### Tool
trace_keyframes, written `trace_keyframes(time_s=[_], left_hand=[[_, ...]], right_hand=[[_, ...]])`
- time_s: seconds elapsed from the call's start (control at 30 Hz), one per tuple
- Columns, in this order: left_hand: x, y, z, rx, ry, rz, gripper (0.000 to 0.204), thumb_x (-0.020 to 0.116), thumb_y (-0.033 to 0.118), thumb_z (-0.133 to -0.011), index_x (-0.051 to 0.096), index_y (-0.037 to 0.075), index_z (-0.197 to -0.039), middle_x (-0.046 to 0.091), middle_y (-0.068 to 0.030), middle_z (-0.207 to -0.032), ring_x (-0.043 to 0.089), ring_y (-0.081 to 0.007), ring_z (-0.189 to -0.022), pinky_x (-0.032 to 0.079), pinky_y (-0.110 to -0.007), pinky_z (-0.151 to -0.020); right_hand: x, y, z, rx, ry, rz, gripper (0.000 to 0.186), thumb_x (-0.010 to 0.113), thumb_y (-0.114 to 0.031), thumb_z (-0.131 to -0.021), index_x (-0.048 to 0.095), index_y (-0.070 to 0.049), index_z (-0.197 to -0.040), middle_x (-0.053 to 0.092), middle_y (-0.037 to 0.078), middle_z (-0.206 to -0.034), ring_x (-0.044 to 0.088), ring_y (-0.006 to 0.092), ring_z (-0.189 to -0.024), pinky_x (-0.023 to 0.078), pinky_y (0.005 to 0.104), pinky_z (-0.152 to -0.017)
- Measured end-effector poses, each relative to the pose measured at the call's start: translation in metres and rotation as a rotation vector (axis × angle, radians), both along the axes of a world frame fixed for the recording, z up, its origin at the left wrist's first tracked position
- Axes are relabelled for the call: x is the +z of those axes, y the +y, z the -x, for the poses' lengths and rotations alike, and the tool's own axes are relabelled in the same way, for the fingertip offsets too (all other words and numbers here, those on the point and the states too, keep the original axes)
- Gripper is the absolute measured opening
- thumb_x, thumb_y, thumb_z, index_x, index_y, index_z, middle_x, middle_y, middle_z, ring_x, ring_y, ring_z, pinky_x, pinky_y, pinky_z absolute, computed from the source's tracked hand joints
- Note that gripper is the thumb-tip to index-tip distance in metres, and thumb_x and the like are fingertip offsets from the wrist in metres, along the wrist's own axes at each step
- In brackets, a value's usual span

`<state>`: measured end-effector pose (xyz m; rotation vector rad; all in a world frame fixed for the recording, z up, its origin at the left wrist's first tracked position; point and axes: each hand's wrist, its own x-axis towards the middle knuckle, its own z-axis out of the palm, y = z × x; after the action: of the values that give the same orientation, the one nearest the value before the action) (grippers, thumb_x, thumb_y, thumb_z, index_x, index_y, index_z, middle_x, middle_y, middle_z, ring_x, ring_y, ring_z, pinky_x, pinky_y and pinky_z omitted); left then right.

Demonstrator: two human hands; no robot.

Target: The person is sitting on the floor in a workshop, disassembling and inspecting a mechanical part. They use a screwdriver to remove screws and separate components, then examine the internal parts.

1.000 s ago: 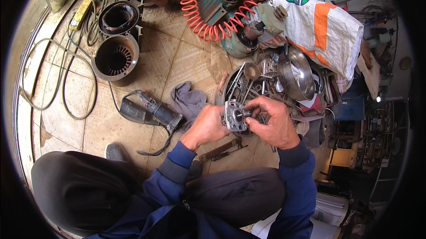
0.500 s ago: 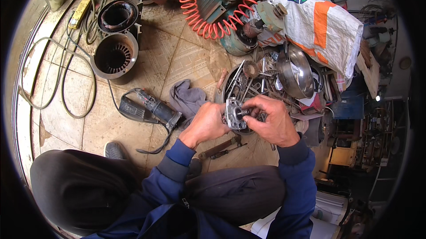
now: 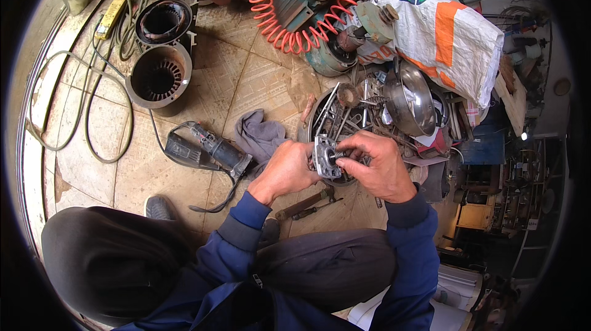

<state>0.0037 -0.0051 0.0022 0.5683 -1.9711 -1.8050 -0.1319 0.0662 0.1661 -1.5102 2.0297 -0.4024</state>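
My left hand (image 3: 288, 170) is closed around the side of a small grey cast-metal housing (image 3: 321, 159), held up over the floor before my knees. From the housing's right face sticks a short dark shaft (image 3: 336, 155), pinched between the thumb and fingers of my right hand (image 3: 386, 168). The left fingertips are hidden behind the housing. Just beyond my hands stands a round tub (image 3: 303, 135) full of wrenches and loose metal parts. A crumpled grey rag (image 3: 261, 135) lies left of it, beside a dark corded power tool (image 3: 215, 149).
A hammer (image 3: 305, 203) and a thin screwdriver (image 3: 313, 209) lie below my hands. Two motor housings (image 3: 180, 94) stand far left among cables (image 3: 86, 85). A coiled red hose (image 3: 263, 18) crosses the back; a steel bowl (image 3: 414, 100) and white sack (image 3: 473, 54) are right.
The housing has turned slightly in my hands. My right fingers have shifted a little on the shaft, and more of it shows. The things around have not moved.
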Motion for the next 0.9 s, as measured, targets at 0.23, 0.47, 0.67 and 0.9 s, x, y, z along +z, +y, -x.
trace_keyframes(time_s=[0.23,0.47,0.67,0.9], left_hand=[[-0.0032,0.0014,-0.0001,0.017,0.078,-0.017,0.027,0.084,0.020,-0.071,0.073,0.002,-0.088,0.066,-0.0228,-0.072,0.067,-0.0423,-0.072,0.053,-0.044,-0.064],[-0.0006,-0.0014,-0.0008,-0.045,-0.004,0.025,0.027,0.083,0.013,-0.073,0.074,0.001,-0.095,0.070,-0.0226,-0.081,0.071,-0.0385,-0.078,0.055,-0.038,-0.069],[-0.0029,0.0032,0.0009,0.018,0.115,-0.008,0.029,0.085,0.023,-0.071,0.073,0.003,-0.090,0.067,-0.0222,-0.075,0.066,-0.0431,-0.073,0.054,-0.044,-0.067],[-0.0009,0.0011,-0.0007,-0.008,0.081,-0.036,0.028,0.084,0.020,-0.073,0.073,0.003,-0.091,0.068,-0.0225,-0.077,0.068,-0.0413,-0.074,0.054,-0.042,-0.067]], right_hand=[[0.0006,0.0001,-0.0008,0.014,-0.024,0.002,0.024,0.077,0.005,-0.078,0.072,0.003,-0.101,0.069,0.009,-0.090,0.066,0.0149,-0.078,0.052,0.0287,-0.070],[-0.0029,0.0001,0.0039,0.153,0.021,0.090,0.024,0.077,0.006,-0.078,0.073,0.003,-0.101,0.071,0.010,-0.091,0.068,0.0180,-0.081,0.054,0.0294,-0.073],[-0.0002,-0.0009,0.0015,0.093,0.018,-0.052,0.026,0.077,0.005,-0.078,0.073,0.003,-0.103,0.071,0.011,-0.094,0.069,0.0184,-0.078,0.055,0.0302,-0.072],[-0.0013,0.0011,-0.0034,-0.015,-0.062,0.000,0.027,0.077,0.000,-0.080,0.070,0.005,-0.107,0.068,0.012,-0.086,0.067,0.0164,-0.073,0.053,0.0301,-0.066]])
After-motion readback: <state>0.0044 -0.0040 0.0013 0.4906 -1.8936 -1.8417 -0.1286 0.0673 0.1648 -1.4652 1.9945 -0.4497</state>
